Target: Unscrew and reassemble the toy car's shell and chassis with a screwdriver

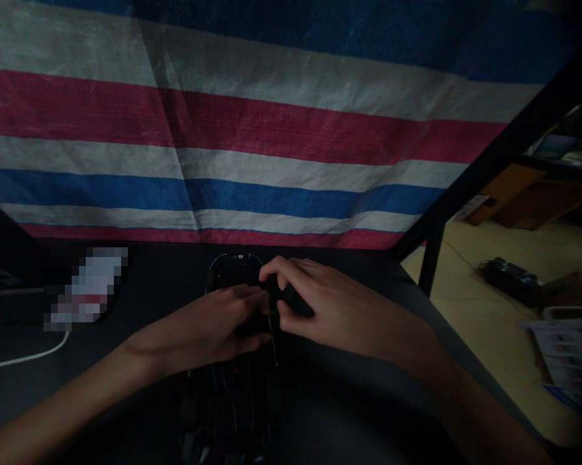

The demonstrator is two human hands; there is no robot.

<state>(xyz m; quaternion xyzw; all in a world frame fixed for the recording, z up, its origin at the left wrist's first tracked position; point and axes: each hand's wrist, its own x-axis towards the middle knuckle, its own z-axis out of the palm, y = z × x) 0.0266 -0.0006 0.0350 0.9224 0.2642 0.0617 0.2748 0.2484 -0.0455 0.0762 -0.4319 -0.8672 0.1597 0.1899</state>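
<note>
A long black model car chassis (230,387) lies on the dark table, its rounded front end (235,261) pointing away from me. My left hand (218,323) reaches across the chassis with its fingers curled around the right side. To the right of it, my right hand (329,303) has its thumb and fingers curled round a dark, rounded part that looks like a wheel (293,300), at the front right of the chassis. The fingertips of both hands are close together there. Dim light and the fingers hide where the parts meet.
The black table (145,278) carries a blurred-out pale object (90,284) at left, with a white cable (33,360) beside it. A striped tarp (223,135) hangs behind. Right of the table edge are a dark frame post (431,258) and floor clutter (511,281).
</note>
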